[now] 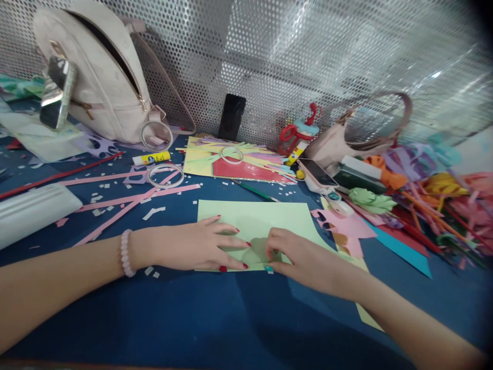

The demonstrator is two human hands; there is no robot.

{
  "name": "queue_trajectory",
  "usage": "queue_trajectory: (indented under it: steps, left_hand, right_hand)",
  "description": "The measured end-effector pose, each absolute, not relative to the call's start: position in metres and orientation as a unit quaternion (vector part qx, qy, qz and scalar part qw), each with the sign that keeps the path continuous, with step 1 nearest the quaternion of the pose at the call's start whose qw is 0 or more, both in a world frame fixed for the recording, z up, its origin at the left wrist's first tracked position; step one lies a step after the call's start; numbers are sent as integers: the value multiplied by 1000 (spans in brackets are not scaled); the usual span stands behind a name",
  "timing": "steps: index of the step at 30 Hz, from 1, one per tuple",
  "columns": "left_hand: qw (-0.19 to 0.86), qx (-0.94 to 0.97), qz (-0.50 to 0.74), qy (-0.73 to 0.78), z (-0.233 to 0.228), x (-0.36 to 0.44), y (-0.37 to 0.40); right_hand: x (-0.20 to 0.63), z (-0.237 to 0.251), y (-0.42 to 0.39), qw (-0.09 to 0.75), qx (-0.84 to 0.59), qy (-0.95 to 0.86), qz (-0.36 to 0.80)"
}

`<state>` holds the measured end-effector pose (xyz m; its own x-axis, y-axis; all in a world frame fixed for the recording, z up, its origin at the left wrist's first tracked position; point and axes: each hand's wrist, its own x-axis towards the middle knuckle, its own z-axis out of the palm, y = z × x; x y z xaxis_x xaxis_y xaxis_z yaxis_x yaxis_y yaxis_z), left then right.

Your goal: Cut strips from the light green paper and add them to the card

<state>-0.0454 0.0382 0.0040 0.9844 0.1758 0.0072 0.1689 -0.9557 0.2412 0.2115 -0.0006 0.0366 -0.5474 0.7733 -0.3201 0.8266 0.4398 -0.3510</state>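
A sheet of light green paper lies on the blue table before me. My left hand rests flat across its left half, fingers spread, with red nails and a beaded bracelet at the wrist. At the sheet's near edge, my right hand has its thumb and curled fingers pinched on the paper. A narrow strip along that edge looks folded. The right hand's curled fingers partly hide the spot where it grips.
Behind the sheet lie a green pencil, paper strips, a glue stick and tape rolls. A white backpack stands left, a phone leans on the perforated metal wall, and paper flowers crowd the right.
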Motion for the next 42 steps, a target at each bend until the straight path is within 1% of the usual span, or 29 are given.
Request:
queue_trajectory:
  steps: [3,5,8,12,15,18,23,25,28,33,39,42]
  left_hand:
    - [145,985,14,96,5,-46,39]
    - [163,982,29,92,4,-47,41]
    - [179,980,44,80,3,-47,44]
    - [173,982,12,80,4,-45,47]
    - [175,981,4,80,6,-43,48]
    - [180,981,5,76,6,-42,49]
    - [202,975,38,78,2,-44,50]
    - [205,975,46,74,0,-45,51]
    - [208,974,48,73,-1,-46,51]
    - [228,968,68,83,-1,-47,49]
    - [245,966,6,79,8,-54,50]
    - [265,960,4,86,11,-57,52]
  right_hand:
    - [207,35,-16,-33,387,907,-161]
    - [202,34,-25,-50,327,935,-131]
    - [192,30,-31,-31,286,955,-77]
    - [181,23,-30,7,271,962,5]
    - [177,19,-29,9,263,964,41]
    - [179,19,-29,-5,263,964,36]
    - [194,19,-29,-67,298,952,-18]
    - [201,17,-30,-80,309,947,-37]
    - [208,13,-32,-83,310,946,-50]
    - [209,9,-33,-97,302,948,-32]
    - [207,8,-32,-100,308,945,-39]
    - [207,8,-32,-102,309,945,-34]
